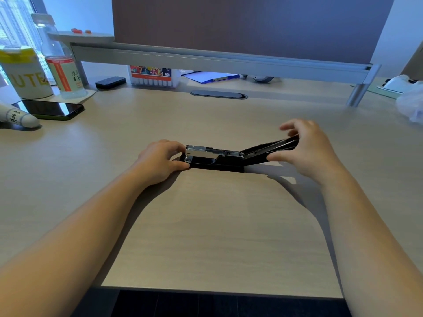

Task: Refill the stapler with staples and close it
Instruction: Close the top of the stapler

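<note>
A black stapler [217, 164] lies lengthwise on the wooden desk in the middle of the view. Its silver metal magazine [211, 151] is exposed and lies flat on the base. The black top cover [270, 148] is swung back to the right and tilted up a little. My left hand [160, 160] grips the stapler's left front end, thumb on the near side of the base. My right hand [304, 148] holds the far end of the opened cover between thumb and fingers. Whether staples lie in the magazine I cannot tell.
A phone [51, 109] lies at the left, with a mug [25, 74] and a bottle [60, 62] behind it. A marker box [153, 76] and a blue folder [210, 77] sit under the monitor shelf [219, 59]. A plastic bag [410, 102] is at the right edge.
</note>
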### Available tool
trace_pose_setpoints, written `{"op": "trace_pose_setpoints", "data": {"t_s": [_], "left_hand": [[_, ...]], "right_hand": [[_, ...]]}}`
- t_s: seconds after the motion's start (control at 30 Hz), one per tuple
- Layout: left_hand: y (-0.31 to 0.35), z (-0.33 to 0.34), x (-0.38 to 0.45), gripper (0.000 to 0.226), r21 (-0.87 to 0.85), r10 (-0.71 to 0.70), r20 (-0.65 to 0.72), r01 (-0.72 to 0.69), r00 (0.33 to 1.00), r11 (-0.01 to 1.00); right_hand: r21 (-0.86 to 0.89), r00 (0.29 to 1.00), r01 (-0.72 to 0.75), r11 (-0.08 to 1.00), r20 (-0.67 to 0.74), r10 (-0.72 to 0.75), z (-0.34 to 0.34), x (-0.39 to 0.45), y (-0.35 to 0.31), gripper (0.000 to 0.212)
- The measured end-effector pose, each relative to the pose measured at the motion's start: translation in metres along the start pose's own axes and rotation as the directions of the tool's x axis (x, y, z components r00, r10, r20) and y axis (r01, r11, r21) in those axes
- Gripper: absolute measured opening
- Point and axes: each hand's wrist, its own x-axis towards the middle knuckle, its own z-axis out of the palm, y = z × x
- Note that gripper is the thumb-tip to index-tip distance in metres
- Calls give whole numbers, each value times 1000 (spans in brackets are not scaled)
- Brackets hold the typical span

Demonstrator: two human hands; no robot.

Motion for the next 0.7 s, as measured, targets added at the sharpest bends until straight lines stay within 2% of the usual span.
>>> {"op": "trace_pose_setpoints", "data": {"t_s": [0.1, 0.17, 0.23, 0.3, 0.4, 0.5, 0.6, 0.7], "left_hand": [[0, 0, 0, 34, 3, 8, -6, -8, 1000, 1000], [1, 1, 0, 35, 5, 14, -8, -14, 1000, 1000], [2, 1, -1, 36, 5, 19, -4, -19, 1000, 1000], [4, 3, -1, 36, -4, 24, 1, -24, 1000, 1000], [10, 10, -3, 36, -17, 53, 11, -53, 999, 998], [14, 17, -4, 35, -24, 92, 20, -91, 996, 996], [14, 16, -1, 34, -23, 116, 18, -116, 993, 993], [16, 15, 0, 33, -27, 128, 11, -128, 992, 991]], "right_hand": [[247, 995, 17, 969, -101, 9, -1, 1, -1, 59], [412, 990, 21, 911, -139, 40, 4, 2, -4, 59], [571, 988, 15, 821, -133, 74, 11, 4, -8, 54], [656, 992, 6, 755, -96, 76, 17, 4, -13, 40], [628, 1000, -1, 778, -3, 3, 32, 1, -20, 25], [549, 992, 35, 835, 79, -94, 48, -2, -28, 32], [343, 966, 169, 924, 128, -225, 57, 0, -33, 40], [140, 944, 262, 955, 168, -284, 58, 2, -32, 43]]}}
